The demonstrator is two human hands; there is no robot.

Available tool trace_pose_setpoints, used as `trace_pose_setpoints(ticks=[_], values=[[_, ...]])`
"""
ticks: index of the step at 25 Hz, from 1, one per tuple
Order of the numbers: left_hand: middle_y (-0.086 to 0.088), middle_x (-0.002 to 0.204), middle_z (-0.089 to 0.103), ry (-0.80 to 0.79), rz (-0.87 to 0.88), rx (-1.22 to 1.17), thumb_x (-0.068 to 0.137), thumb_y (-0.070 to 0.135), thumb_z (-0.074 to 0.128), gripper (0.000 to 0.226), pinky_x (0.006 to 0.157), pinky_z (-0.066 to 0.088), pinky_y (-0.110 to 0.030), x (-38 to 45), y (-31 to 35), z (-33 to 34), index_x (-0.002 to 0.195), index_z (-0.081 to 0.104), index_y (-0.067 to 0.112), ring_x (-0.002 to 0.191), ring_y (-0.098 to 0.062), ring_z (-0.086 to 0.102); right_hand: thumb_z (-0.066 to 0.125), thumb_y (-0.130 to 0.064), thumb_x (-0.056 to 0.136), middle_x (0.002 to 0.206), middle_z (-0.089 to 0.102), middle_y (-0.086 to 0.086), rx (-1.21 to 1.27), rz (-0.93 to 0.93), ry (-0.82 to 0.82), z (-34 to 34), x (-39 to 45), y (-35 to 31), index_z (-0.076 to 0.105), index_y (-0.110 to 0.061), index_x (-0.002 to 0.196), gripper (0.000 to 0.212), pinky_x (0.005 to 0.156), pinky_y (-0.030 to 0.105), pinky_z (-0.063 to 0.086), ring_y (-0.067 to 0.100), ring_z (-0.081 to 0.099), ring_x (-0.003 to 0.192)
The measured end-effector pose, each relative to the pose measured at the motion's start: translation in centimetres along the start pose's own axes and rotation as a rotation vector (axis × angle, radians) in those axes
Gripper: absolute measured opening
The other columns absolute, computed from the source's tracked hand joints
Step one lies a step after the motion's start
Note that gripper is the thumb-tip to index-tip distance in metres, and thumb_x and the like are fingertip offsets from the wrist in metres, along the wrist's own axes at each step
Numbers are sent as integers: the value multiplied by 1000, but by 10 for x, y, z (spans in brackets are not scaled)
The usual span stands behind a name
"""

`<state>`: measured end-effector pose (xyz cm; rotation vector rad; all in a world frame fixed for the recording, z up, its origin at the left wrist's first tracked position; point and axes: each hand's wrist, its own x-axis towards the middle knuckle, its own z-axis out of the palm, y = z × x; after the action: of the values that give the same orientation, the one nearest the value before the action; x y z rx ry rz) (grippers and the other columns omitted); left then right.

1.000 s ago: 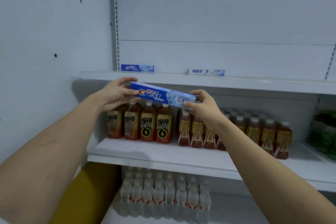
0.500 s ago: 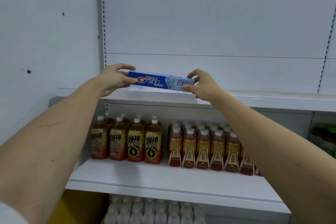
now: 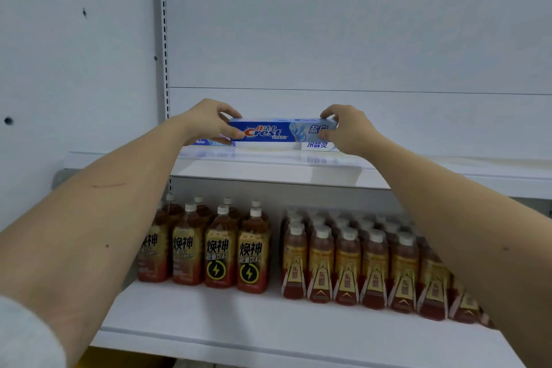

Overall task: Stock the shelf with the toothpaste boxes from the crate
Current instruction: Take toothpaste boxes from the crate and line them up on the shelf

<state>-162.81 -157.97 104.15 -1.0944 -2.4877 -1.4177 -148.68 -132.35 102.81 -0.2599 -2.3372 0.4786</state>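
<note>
A blue Crest toothpaste box point(image 3: 282, 130) is held level just above the white upper shelf point(image 3: 268, 170). My left hand point(image 3: 209, 121) pinches its left end and my right hand point(image 3: 348, 128) pinches its right end. Behind and below it, two more toothpaste boxes lie on the shelf: a blue one point(image 3: 213, 142) partly hidden by my left hand, and a white one point(image 3: 318, 145) under my right hand. The crate is out of view.
Brown energy-drink bottles point(image 3: 221, 248) stand in rows on the lower shelf at left, with red-and-gold bottles point(image 3: 348, 266) to their right. A slotted upright point(image 3: 163, 39) runs up the white back wall. The upper shelf continues to the right.
Both hands have carried the Crest box up from in front of the bottles to the upper shelf and levelled it. The view has tilted upward.
</note>
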Motion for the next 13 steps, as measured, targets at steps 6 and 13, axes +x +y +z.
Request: trace_pose_setpoints(ticks=[6, 13], values=[[-5, 103, 68, -51, 38, 411, 76, 24, 83, 46, 63, 53, -24, 82, -23, -17, 113, 58, 14, 86, -22, 67, 61, -16, 91, 124, 51, 12, -334, -80, -59, 36, 71, -8, 59, -16, 125, 34, 72, 32, 39, 26, 49, 92], [-6, 99, 73, -226, 13, 521, 76, 10, 82, 31, 74, 59, -29, 179, -48, -30, 102, 67, 9, 75, -18, 74, 69, -19, 84, 113, 62, 7, -651, -87, -263, 82, 174, -10, 62, -17, 112, 29, 84, 40, 52, 30, 59, 100]])
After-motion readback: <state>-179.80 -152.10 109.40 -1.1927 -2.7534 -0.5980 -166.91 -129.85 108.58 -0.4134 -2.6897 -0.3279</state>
